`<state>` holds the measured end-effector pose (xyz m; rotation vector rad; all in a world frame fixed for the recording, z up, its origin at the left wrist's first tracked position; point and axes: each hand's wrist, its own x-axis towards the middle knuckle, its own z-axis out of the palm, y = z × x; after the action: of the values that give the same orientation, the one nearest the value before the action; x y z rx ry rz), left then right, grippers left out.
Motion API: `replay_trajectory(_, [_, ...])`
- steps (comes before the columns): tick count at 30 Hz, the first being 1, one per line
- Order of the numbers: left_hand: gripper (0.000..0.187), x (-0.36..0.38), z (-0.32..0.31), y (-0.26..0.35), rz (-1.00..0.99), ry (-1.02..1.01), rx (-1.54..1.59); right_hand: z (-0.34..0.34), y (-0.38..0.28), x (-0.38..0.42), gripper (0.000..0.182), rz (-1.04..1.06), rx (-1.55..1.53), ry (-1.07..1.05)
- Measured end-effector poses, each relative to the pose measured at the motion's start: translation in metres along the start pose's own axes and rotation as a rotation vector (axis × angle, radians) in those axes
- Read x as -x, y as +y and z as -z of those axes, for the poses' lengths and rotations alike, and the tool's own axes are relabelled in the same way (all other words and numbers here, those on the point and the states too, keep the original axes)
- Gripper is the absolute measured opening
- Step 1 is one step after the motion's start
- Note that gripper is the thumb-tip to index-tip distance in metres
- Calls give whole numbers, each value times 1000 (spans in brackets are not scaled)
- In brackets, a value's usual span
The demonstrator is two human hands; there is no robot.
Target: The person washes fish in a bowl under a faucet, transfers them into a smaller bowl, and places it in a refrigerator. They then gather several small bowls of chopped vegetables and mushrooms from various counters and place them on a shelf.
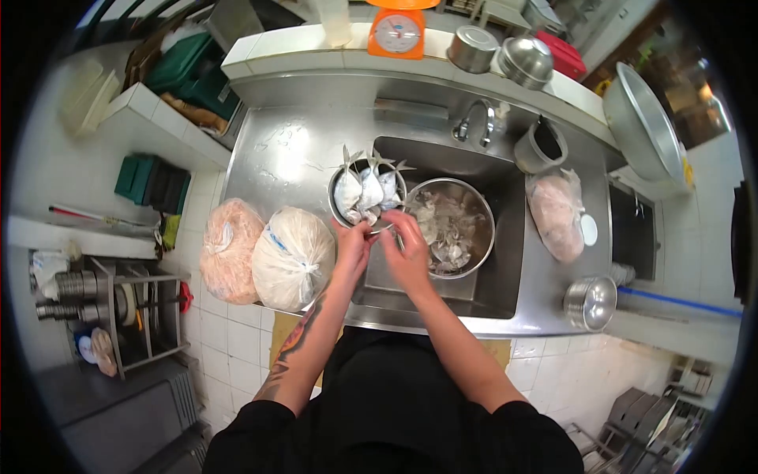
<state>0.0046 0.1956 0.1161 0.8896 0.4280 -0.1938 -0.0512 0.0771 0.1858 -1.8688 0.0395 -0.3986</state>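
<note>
Several silver fish (pixel 369 188) stand tails up in a round metal bowl (pixel 335 207) at the sink's left edge. At that bowl's near rim, my left hand (pixel 353 246) is closed, fingertips pinched together. My right hand (pixel 407 246) meets it from the right, its fingers curled in. Something small, thin and pale shows between the two hands, too small to name. To the right of my right hand, a wide metal basin (pixel 491 241) sits in the sink, holding cloudy water and translucent greyish pieces (pixel 448 229).
Two filled plastic bags (pixel 294 257) lie on the left counter; another bag (pixel 555 213) lies right of the sink (pixel 509 268). A faucet (pixel 476 122) rises behind. An orange scale (pixel 397 33) and metal pots (pixel 474 49) line the ledge. Stacked bowls (pixel 591 303) stand front right.
</note>
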Motion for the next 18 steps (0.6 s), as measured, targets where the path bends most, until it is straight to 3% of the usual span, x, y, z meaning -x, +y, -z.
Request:
replay_trajectory(1, [87,10,-4,1,-10,-60,-15,-10,-8,-6,48,-89,-12,0])
replay_trajectory(2, [87,19,-10,2,-6,-77,-28,-17,-2,-9,48,-89,-14,21])
replay_trajectory(3, [91,28,-17,2,-76,-81,-15,-26,13,-11,64,-293,-97,-18])
replay_trajectory(5, [97,43,-23,-2,-159,-72,-28,-28,24,-11,98,-471,-222,-60])
replay_trajectory(10, [100,73,-27,-23,-175,20,53,3,3,-8,99,-586,-374,-142])
replay_trajectory(12, [99,85,-28,-34,-121,72,53,21,1,-10,97,-844,-555,-209])
replay_trajectory(16, [97,98,-33,-71,-95,70,121,31,20,-4,102,-680,-406,-255])
replay_trajectory(18, [88,99,-38,-94,-94,62,109,34,27,4,103,-325,159,-208])
